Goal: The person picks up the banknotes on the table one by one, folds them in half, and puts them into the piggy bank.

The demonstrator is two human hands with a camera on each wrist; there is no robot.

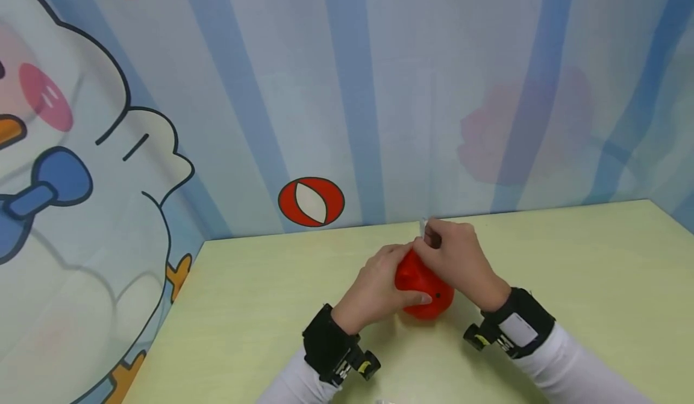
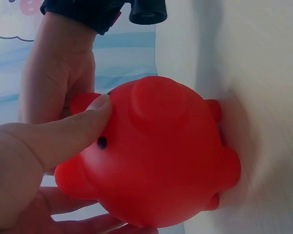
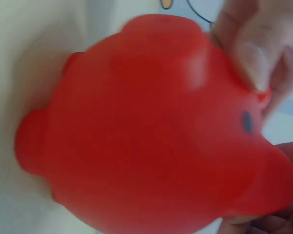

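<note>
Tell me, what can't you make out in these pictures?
- Head view: most of the red pig, covered by the left hand and right hand.
- Head view: the small pale thing in the right fingers, too small to name.
- Right wrist view: the pig's surface, blurred.

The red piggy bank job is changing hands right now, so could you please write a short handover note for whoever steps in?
Left hand: grips the red piggy bank, thumb by its eye, steadying it on the pale green table.
Right hand: above the bank's top, pinching a small pale object; what it is cannot be told.
Done: bank held upright on its feet.
Left: the pale object is not yet inside the bank; a slot is not visible.
</note>
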